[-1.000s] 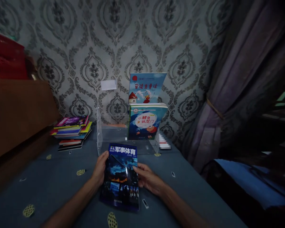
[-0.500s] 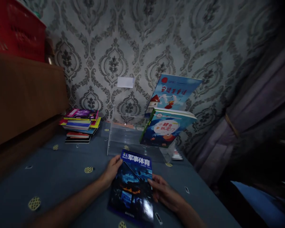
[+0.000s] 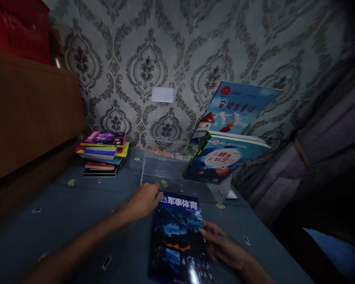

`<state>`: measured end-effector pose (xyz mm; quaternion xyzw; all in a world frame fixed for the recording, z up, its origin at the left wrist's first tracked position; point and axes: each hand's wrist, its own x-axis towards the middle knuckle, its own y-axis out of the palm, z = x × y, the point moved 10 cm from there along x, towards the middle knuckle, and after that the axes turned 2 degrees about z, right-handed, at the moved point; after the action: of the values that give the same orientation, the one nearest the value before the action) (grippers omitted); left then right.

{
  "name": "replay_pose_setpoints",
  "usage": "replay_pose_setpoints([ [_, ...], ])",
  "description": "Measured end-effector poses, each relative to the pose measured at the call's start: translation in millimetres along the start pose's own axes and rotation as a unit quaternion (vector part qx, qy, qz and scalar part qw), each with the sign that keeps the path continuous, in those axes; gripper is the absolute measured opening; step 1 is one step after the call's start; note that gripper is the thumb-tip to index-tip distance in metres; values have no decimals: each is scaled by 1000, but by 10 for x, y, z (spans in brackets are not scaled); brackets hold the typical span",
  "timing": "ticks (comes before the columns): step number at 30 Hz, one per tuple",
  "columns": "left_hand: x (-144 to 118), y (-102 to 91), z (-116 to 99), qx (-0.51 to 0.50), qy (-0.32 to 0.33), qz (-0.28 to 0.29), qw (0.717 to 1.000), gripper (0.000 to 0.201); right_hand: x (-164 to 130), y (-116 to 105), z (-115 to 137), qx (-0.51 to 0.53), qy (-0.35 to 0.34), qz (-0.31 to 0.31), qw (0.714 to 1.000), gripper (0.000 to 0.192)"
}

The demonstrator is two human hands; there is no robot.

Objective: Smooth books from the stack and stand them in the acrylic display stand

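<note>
A dark blue book point(image 3: 177, 236) with white Chinese lettering and a night-time military picture lies cover up in front of me, tilted slightly. My left hand point(image 3: 146, 201) is at its upper left corner, fingers bent, with the fingertips overlapping the cover's edge. Along the right edge my right hand point(image 3: 221, 242) grips the book, thumb on the cover and the other fingers partly hidden. Just beyond stands a clear acrylic stand point(image 3: 159, 169). On its right side lean a teal picture book point(image 3: 215, 159) and, behind it, a blue picture book point(image 3: 236, 106).
A stack of books point(image 3: 103, 154) sits at the back left of the blue patterned tablecloth point(image 3: 85, 217), beside a brown wooden cabinet point(image 3: 32, 118) bearing a red basket point(image 3: 17, 31). A white label point(image 3: 162, 94) tops the stand. A tied curtain point(image 3: 301, 150) hangs at right.
My left hand has moved up to the book's top corner; my right hand keeps its hold on the right edge. The view has shifted, so the book and stand appear farther right.
</note>
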<state>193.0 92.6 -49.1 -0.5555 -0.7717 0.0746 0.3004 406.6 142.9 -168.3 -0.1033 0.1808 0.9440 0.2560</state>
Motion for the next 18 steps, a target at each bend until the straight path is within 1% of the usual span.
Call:
replay_pose_setpoints([
  [3,327,-122,-545,3,88,29,996,19,15,-10,-20,0,6,4,1000,37],
  [5,571,-212,-882,-6,148,18,989,15,17,-4,-11,4,6,7,1000,37],
  [6,693,-240,-1026,-13,179,12,984,18,15,4,-3,5,6,9,1000,37],
  [8,933,-176,-1227,-31,230,33,972,31,8,27,12,6,6,10,1000,38],
  [10,1180,-28,-1262,-64,234,63,968,53,4,49,6,5,8,8,1000,40],
  [12,1389,220,-1191,-102,208,113,966,69,10,26,-28,1,13,-5,1000,43],
  [14,1521,459,-1115,-126,191,146,962,68,21,-50,-81,-24,32,-14,999,46],
  [16,1602,611,-1043,-134,184,141,963,59,25,-251,-22,-88,31,-41,995,48],
  [17,1629,653,-1007,-137,182,129,965,54,14,-409,98,-131,10,-71,989,50],
  [18,1650,677,-969,-144,179,114,967,51,-24,-613,315,-180,-35,-126,975,50],
])
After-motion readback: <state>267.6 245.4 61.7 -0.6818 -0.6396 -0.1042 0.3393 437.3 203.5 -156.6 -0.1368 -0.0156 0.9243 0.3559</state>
